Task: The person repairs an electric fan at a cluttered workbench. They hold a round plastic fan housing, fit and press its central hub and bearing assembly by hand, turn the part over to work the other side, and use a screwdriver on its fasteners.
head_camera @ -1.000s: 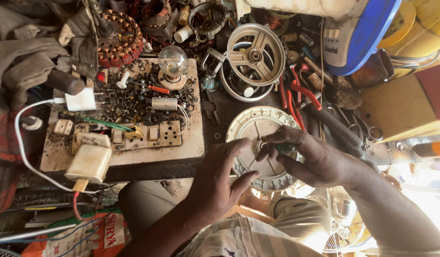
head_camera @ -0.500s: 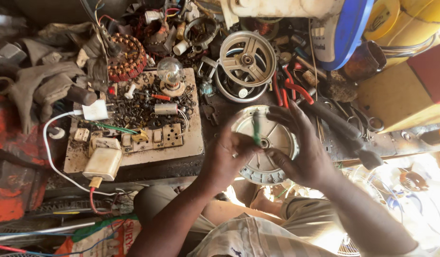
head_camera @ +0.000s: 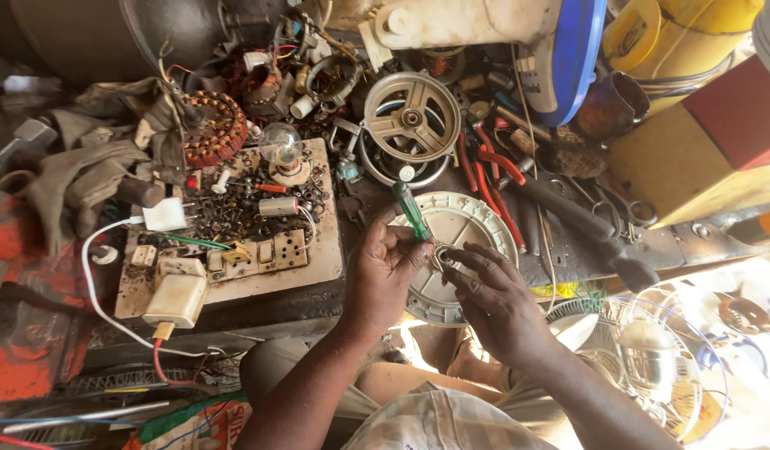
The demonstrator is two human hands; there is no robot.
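Note:
My left hand grips a green-handled screwdriver, handle pointing up and away, its tip down at the centre of a round pale metal cover plate. My right hand rests on the plate beside it, fingertips pinching a small metal ring at the hub. The plate lies flat at the bench's front edge, over my knees, partly hidden by both hands.
A wooden board to the left holds screws, a light bulb, sockets and a white plug box. Behind the plate lies a spoked metal housing, with red-handled pliers to its right. A wire fan guard sits lower right.
The screwdriver has tilted and moved left of the plate's centre in my left hand. My right hand's fingers have closed in on the small ring at the hub.

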